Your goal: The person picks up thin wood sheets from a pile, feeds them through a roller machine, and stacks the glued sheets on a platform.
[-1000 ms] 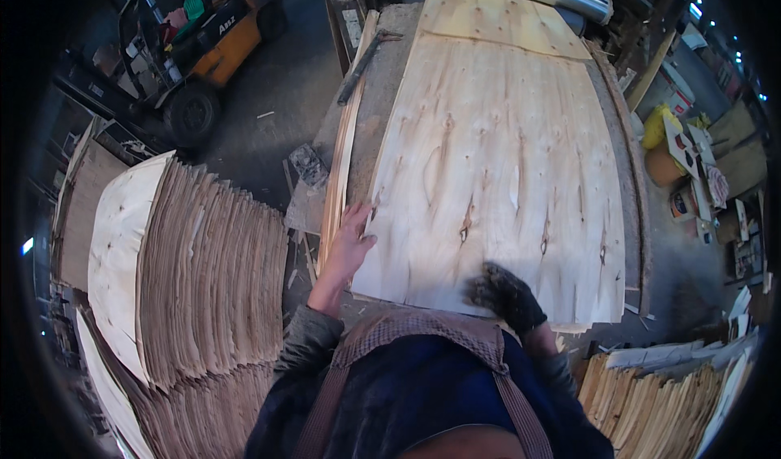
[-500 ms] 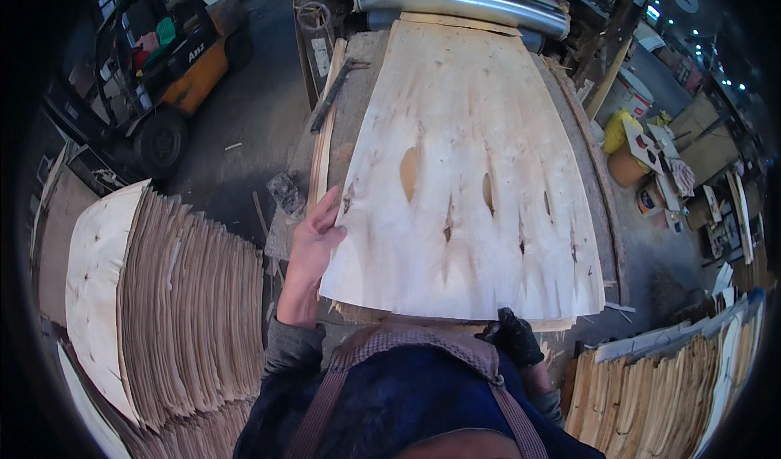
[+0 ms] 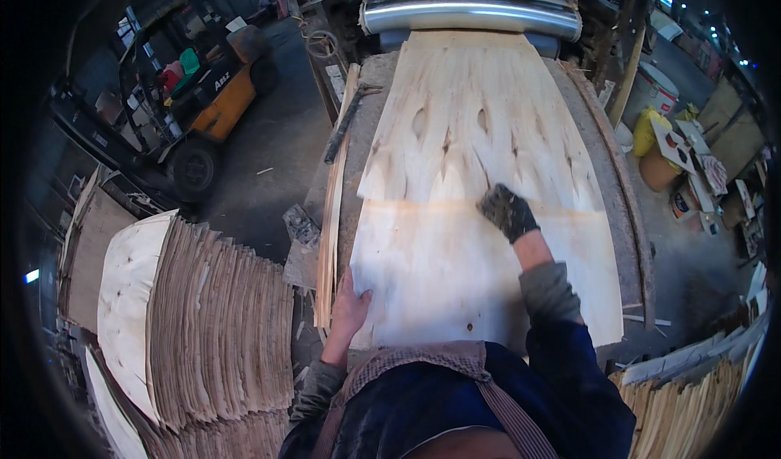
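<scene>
A pale wood veneer sheet [image 3: 464, 142] with several knot holes runs under a shiny metal roller [image 3: 472, 13] at the far end. Its near edge lies across a second veneer sheet [image 3: 423, 272], which reaches back toward my apron. My right hand [image 3: 510, 213], in a dark glove, is at that near edge, fingers curled against it; the fingertips do not show clearly. Beside the left edge of the second sheet is my bare left hand [image 3: 350, 314], fingers extended and thumb apart, touching the edge or very close to it.
Tall veneer stacks [image 3: 220, 321] stand at my left, with another stack [image 3: 691, 402] at lower right. A dark hammer-like tool [image 3: 346, 126] lies on the bench's left side, near long wood strips [image 3: 332, 231]. An orange forklift [image 3: 220, 109] is parked at far left; buckets and clutter [image 3: 659, 166] stand at right.
The upper sheet has slid away from me toward the roller, uncovering the second sheet. My right hand travelled forward with its near edge. My left hand is a little nearer to me.
</scene>
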Action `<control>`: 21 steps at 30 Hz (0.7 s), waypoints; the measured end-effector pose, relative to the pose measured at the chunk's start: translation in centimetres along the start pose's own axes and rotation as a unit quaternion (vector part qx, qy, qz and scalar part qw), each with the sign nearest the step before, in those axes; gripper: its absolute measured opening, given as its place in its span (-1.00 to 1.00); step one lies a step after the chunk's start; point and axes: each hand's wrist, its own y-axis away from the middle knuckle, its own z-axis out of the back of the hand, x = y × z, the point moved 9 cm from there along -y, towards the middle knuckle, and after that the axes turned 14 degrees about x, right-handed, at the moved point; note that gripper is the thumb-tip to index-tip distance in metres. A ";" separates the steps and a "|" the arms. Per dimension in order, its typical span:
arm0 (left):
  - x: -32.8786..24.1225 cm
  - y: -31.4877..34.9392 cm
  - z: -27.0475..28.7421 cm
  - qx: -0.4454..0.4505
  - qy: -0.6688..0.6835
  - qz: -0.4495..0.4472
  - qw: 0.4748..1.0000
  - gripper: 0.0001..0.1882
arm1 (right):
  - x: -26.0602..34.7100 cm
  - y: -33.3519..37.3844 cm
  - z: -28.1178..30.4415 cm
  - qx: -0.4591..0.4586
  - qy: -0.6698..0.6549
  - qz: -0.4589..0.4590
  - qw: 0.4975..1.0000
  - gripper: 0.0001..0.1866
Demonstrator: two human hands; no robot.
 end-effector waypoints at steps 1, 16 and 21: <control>0.6 -0.4 -0.3 -0.001 0.012 -0.002 1.000 -0.26 | 0.9 -1.9 -1.2 0.001 -0.246 -0.045 0.968 -0.60; 0.2 -1.9 3.1 -0.050 0.316 -0.066 0.945 -0.72 | -15.5 18.5 6.1 -0.125 0.627 -0.073 0.766 -0.55; -3.0 -1.8 5.0 0.024 0.470 -0.075 0.879 -0.71 | -16.4 25.3 7.5 -0.218 0.662 -0.031 0.717 -0.61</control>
